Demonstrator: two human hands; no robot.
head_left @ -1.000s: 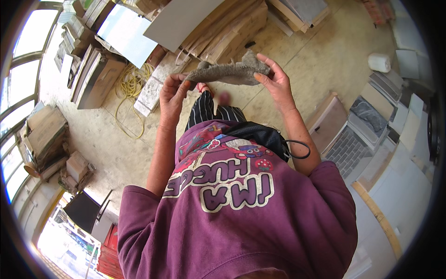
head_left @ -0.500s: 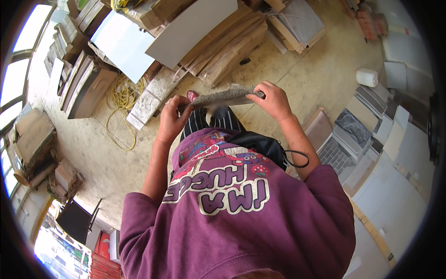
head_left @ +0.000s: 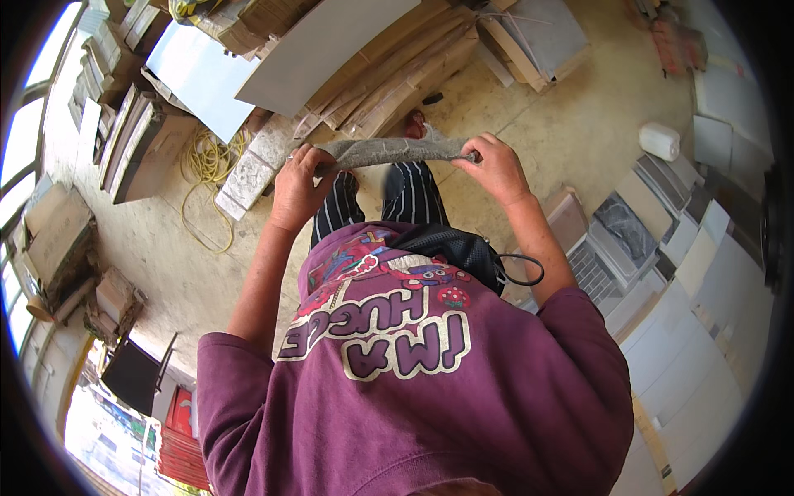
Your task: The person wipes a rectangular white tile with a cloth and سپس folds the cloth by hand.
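Note:
A grey cloth (head_left: 389, 152) stretches between my two hands in front of my knees, rolled or folded into a thick, slightly sagging band. My left hand (head_left: 299, 187) is closed round its left end, fingers wrapped over it. At the other end, my right hand (head_left: 496, 172) grips it, with a dark bit of the cloth's end showing by the thumb. A pale loose flap rises from the cloth's far edge near the right hand. Below it show my striped trousers (head_left: 413, 194), and a black mesh bag (head_left: 451, 252) hangs at my waist.
Ahead lie flat cardboard packs (head_left: 397, 74) under a large white panel (head_left: 318, 58). To the left are a coiled yellow hose or cord (head_left: 207, 161), a pale slab (head_left: 252, 169) and leaning boxes (head_left: 149, 153). On the right stand tile panels (head_left: 624, 223) and a white jug (head_left: 659, 140).
The cloth has turned and looks smoother and more rolled than before, with both hands still on its ends. My hands have risen slightly. My legs have shifted in view.

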